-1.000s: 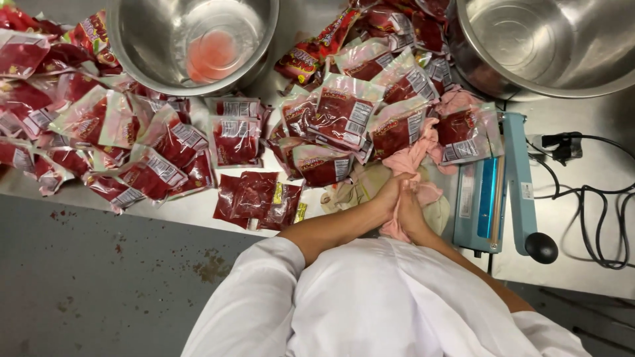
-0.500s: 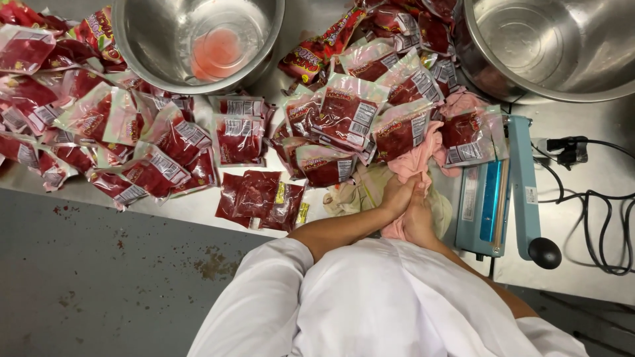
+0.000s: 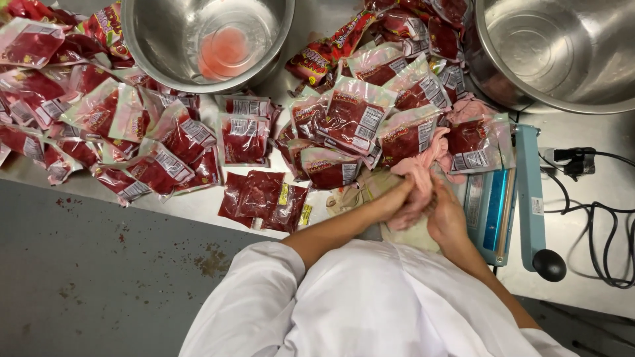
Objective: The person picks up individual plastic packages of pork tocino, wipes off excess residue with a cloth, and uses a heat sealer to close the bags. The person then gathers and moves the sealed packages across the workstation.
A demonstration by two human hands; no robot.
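Both my hands meet at the table's near edge on a pink cloth [image 3: 423, 173]. My left hand [image 3: 391, 201] presses against the cloth's lower part from the left. My right hand [image 3: 447, 215] grips it from the right, fingers curled over the fabric. A beige cloth [image 3: 357, 193] lies under and beside my hands. Just beyond the cloth lie several clear packets of red food [image 3: 344, 119]. Three packets [image 3: 261, 198] lie flat to the left of my left hand.
A blue heat sealer [image 3: 522, 198] with a black knob stands right of my hands, its cable [image 3: 608, 231] trailing right. Two steel bowls sit at the back, one [image 3: 205, 39] holding pink liquid, the other [image 3: 562, 53] at the right. More packets [image 3: 99, 125] cover the left side.
My hands have stayed on the pink cloth, rubbing against it with small shifts. The rest of the table looks unchanged.
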